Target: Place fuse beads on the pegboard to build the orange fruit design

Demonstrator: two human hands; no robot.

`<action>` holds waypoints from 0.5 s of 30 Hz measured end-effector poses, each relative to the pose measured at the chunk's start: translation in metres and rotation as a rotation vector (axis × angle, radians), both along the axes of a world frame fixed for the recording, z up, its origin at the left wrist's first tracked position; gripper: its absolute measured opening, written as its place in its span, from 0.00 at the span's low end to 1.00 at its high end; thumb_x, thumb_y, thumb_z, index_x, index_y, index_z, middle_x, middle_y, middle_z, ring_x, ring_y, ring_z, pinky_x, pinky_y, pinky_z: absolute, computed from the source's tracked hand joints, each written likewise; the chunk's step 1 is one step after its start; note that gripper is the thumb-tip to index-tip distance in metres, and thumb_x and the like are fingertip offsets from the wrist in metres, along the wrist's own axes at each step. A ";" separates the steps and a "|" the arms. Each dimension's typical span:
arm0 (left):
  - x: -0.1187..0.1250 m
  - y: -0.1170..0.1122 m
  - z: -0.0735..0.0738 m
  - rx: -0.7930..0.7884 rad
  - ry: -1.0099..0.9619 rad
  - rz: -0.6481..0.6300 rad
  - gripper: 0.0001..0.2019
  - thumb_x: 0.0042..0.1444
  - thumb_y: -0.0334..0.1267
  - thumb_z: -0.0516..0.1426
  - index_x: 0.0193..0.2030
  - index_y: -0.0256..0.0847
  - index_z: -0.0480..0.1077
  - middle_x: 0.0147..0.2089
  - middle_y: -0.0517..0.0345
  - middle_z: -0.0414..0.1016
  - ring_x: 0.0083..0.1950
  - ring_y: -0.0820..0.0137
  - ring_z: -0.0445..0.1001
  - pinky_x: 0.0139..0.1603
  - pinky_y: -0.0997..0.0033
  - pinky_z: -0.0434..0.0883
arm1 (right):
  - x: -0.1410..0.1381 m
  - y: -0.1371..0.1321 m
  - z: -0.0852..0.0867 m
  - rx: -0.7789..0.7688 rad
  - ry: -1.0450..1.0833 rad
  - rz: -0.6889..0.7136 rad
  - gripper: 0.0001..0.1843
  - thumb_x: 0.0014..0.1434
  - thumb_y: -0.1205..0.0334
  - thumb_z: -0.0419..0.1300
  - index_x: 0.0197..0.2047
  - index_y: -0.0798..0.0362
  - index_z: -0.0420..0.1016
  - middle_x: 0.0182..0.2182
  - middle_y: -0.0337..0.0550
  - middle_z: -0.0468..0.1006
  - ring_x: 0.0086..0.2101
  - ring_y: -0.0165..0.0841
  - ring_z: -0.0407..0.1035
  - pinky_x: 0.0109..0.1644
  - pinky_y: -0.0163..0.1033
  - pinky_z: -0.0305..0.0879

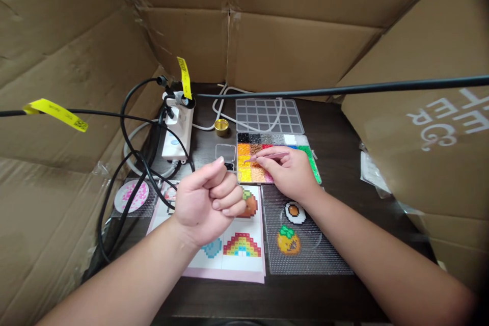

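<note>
Pinching tweezers (275,156) over bead box (250,183): right hand (294,173) | left hand (208,204): fisted, box beyond, rightward

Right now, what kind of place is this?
Probably a little craft corner: there's a bead box, a pegboard, and cardboard walls on three sides.

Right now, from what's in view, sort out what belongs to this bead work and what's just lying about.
Belongs to the bead work:
- pink tweezers in the right hand
- bead box
- pegboard
- pattern sheet
- probably the white dish of pink beads

Apparently just lying about:
- power strip
- black cable
- gold tin
</note>
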State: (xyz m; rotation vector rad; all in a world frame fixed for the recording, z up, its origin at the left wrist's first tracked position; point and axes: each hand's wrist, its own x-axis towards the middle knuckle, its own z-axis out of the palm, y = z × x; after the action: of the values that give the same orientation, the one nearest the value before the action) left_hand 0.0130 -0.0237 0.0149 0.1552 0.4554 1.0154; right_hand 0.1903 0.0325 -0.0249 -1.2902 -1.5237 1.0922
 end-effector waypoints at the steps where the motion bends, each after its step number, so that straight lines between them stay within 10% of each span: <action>1: 0.000 0.000 0.000 -0.002 -0.005 0.000 0.24 0.58 0.36 0.53 0.18 0.39 0.43 0.18 0.66 0.37 0.18 0.78 0.39 0.20 0.75 0.46 | 0.000 0.000 0.000 0.000 0.004 0.001 0.05 0.54 0.62 0.64 0.31 0.53 0.81 0.32 0.46 0.84 0.35 0.36 0.79 0.40 0.39 0.76; 15: 0.000 0.000 -0.002 -0.021 -0.032 0.000 0.24 0.57 0.36 0.55 0.17 0.39 0.43 0.18 0.66 0.38 0.19 0.77 0.38 0.21 0.74 0.43 | -0.001 0.000 0.002 -0.016 0.013 0.009 0.06 0.53 0.62 0.64 0.31 0.55 0.81 0.32 0.47 0.85 0.34 0.36 0.79 0.39 0.38 0.76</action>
State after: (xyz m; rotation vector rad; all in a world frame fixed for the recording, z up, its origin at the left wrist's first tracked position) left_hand 0.0134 -0.0234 0.0132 0.1203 0.4372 1.0118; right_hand 0.1897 0.0325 -0.0224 -1.2865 -1.5153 1.1182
